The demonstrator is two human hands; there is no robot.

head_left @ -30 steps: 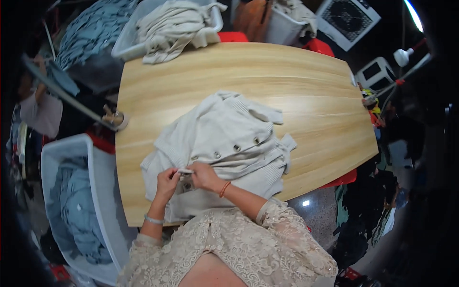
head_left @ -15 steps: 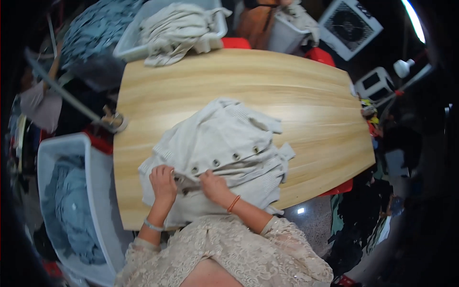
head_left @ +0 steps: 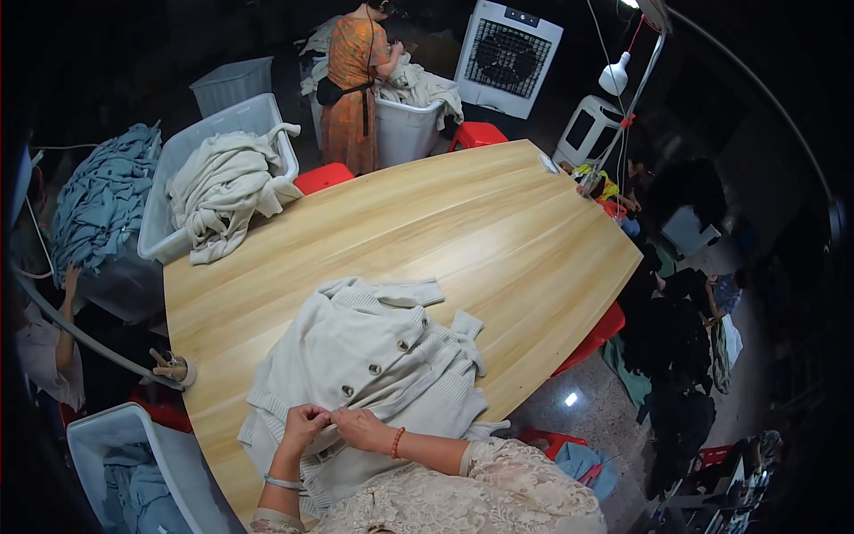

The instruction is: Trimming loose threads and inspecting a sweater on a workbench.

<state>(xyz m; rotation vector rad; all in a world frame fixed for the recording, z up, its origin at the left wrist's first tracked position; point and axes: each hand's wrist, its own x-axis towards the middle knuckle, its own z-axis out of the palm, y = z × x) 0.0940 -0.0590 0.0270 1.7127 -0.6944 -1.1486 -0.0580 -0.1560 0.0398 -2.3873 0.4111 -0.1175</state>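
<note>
A cream knitted cardigan (head_left: 334, 343) with several dark buttons along its front band lies on the wooden table (head_left: 400, 222) before me. My left hand (head_left: 305, 426) is closed, its fingertips pinching the cardigan's front edge near the lowest visible button. Right beside it, my right hand (head_left: 363, 429) is also closed on the same edge, and the fingertips of both hands almost meet. What lies between the fingertips is hidden. Ribbed cuffs and hem spread out around the body of the garment.
White tubs with cream knitwear (head_left: 227, 182) and blue garments (head_left: 142, 494) stand around the table. Blue garments are heaped (head_left: 107, 196) at the far left. Red stools (head_left: 325, 177), a cooling fan (head_left: 511, 58), a person in orange (head_left: 354, 89) and a lamp (head_left: 616, 73) are beyond.
My view has lifted and turned, showing more of the room beyond the table. The hands have drawn together along the cardigan's front edge, where before they were apart.
</note>
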